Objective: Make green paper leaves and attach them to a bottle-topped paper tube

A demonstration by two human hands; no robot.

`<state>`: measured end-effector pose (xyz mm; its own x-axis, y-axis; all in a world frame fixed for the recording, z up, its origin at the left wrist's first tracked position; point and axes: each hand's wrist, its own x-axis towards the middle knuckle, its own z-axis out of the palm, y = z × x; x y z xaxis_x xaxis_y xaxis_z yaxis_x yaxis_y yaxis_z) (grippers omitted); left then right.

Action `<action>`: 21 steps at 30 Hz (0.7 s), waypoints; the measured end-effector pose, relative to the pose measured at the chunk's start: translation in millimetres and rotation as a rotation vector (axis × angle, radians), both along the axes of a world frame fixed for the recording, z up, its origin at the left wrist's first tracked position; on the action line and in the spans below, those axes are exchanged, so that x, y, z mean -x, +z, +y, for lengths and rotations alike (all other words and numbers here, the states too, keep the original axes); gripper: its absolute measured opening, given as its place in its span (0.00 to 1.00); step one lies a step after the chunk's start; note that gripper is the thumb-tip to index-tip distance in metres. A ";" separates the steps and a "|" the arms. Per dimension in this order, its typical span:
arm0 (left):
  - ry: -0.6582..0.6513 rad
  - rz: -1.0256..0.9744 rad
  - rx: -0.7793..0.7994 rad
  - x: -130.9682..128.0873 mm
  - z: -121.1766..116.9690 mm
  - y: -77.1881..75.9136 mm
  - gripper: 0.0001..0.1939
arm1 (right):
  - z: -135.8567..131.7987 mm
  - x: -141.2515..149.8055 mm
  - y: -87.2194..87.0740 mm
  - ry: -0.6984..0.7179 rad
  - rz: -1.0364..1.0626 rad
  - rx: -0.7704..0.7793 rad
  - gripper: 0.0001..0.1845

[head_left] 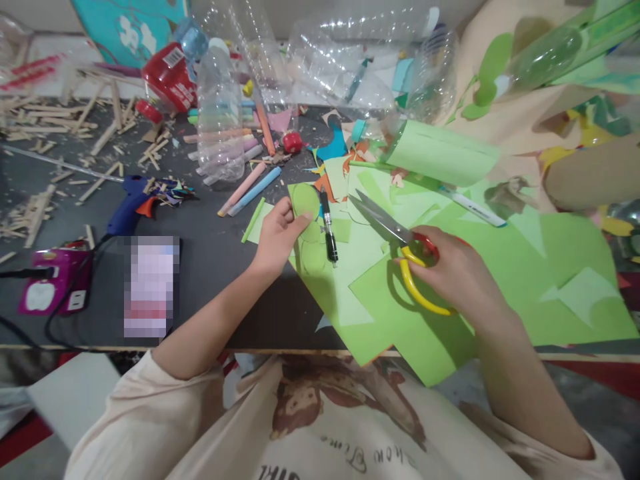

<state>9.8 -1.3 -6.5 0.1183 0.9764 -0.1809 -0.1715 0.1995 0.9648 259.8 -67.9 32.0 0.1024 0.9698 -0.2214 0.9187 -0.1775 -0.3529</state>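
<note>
Between the thumb and fingers of my left hand point(283, 233) is a piece of green paper point(304, 199) with rounded outlines drawn on it. My right hand point(453, 267) grips a pair of scissors point(395, 233) with one red and one yellow handle. The blades are slightly parted and point up and left, with no paper visibly between them. A black pen point(328, 230) lies between the held paper and the blades. Green sheets point(415, 333) spread under my right hand and along the front edge. The fingers inside the scissor handles are partly hidden.
A blue glue gun point(127, 203) rests at the left, near a phone point(151, 287) and a purple power socket point(55, 283). Wooden sticks point(55, 120) litter the far left. Clear plastic bottles point(220, 120) stand and lie along the back. A white marker point(475, 207) lies among the green paper.
</note>
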 end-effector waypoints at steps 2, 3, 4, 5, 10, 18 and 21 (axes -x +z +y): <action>0.005 0.018 -0.013 0.7 1.0 -1.9 0.16 | 2.3 -2.9 -10.3 0.053 -0.020 -0.055 0.18; 0.006 0.023 -0.017 0.9 1.4 -2.8 0.16 | 2.2 -5.6 -13.7 0.086 -0.043 -0.083 0.19; 0.002 0.024 -0.019 1.1 1.8 -3.4 0.16 | 1.6 -8.5 -15.4 0.116 -0.075 -0.120 0.20; -0.006 0.022 -0.020 1.2 1.9 -3.7 0.16 | 1.0 -11.2 -15.2 0.141 -0.111 -0.166 0.20; -0.122 0.013 0.000 1.3 0.1 -1.0 0.20 | 9.7 -1.7 2.1 0.081 0.021 -0.343 0.19; -0.444 0.361 -0.156 -1.0 -6.1 7.1 0.19 | 41.0 67.0 -27.0 0.203 0.872 -0.164 0.23; -0.426 0.425 -0.152 -1.6 -6.8 9.5 0.17 | 36.3 72.1 -37.0 0.149 0.977 -0.215 0.26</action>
